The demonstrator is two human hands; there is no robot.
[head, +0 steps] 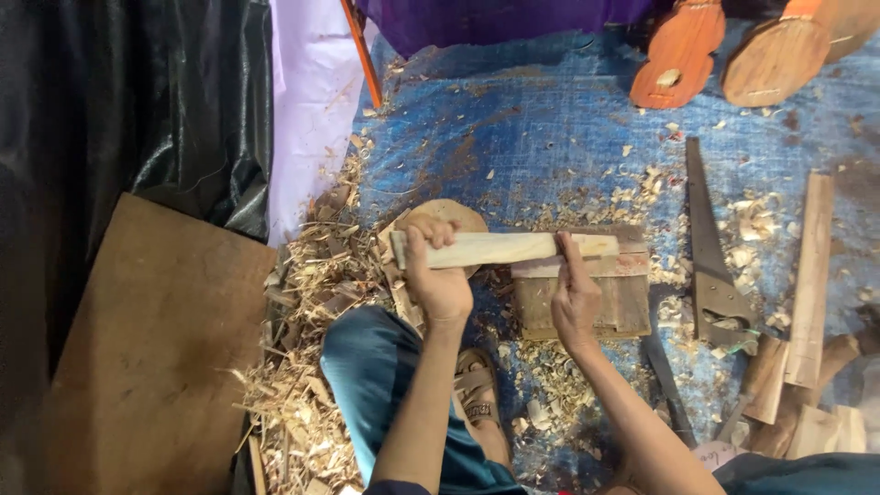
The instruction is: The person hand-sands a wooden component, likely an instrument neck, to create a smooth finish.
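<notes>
A long pale piece of carved wood lies level across a flat wooden block on the blue tarp. My left hand grips its left end, fingers curled over the top. My right hand holds it near its right end, thumb and fingers pinched against the wood. A round wooden disc shows just behind my left hand. My knee in teal trousers and a sandalled foot sit below the hands.
A hand saw lies right of the block. Wood offcuts lie at the far right. Shavings heap to the left beside a brown board. Two carved orange-brown wooden bodies rest at the top right.
</notes>
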